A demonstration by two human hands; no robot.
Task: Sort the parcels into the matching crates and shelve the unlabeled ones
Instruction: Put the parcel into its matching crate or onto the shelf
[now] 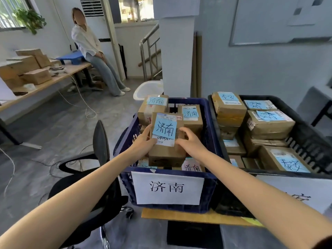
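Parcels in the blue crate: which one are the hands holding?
The front parcel, topped by the biggest blue note: left hand and right hand grip its sides. Rear-left parcel and rear-right parcel sit behind it.

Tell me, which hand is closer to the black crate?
Right. The right hand holds the held parcel's side facing the black crate; the left hand holds its far side, above the blue crate.

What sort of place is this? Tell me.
Probably a parcel sorting room: a blue crate with a paper sign, a black crate of labelled boxes, more cartons on a side table.
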